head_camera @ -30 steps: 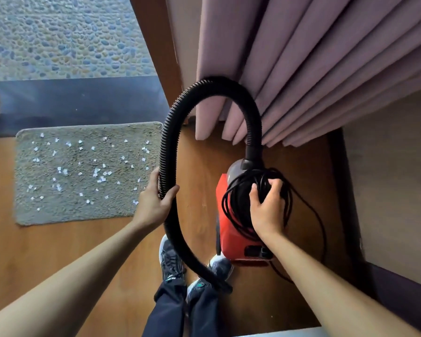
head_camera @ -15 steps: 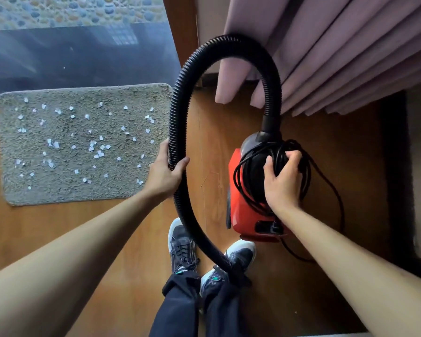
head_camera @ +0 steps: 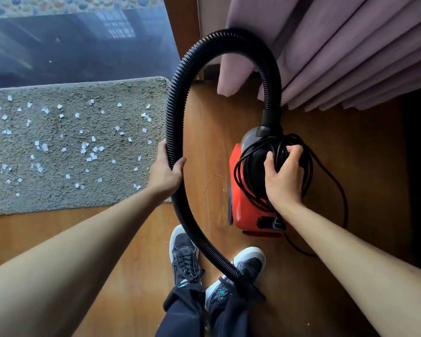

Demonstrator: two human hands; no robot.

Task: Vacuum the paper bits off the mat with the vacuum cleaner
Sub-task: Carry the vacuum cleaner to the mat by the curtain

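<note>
A grey shaggy mat (head_camera: 58, 195) lies on the wooden floor at the left, strewn with several small white paper bits (head_camera: 90, 152). A red vacuum cleaner (head_camera: 241, 210) stands on the floor to the right of it, with a black power cord (head_camera: 309, 166) coiled on top. My right hand (head_camera: 283, 176) grips the coiled cord and the top of the vacuum. The black ribbed hose (head_camera: 180, 69) arcs up from the vacuum and down to a nozzle end near my shoes. My left hand (head_camera: 165, 170) is wrapped around the hose, beside the mat's right edge.
Pink curtains (head_camera: 338, 49) hang at the upper right, close behind the hose. A dark glass pane (head_camera: 78, 49) borders the mat's far side. My two dark shoes (head_camera: 185, 256) stand on the wooden floor (head_camera: 144, 251) below the vacuum. A dark strip runs along the right edge.
The view has shifted so mat and vacuum sit lower and closer. My hands keep their hold on the hose and the cord; my right fingers have curled tighter into the coil.
</note>
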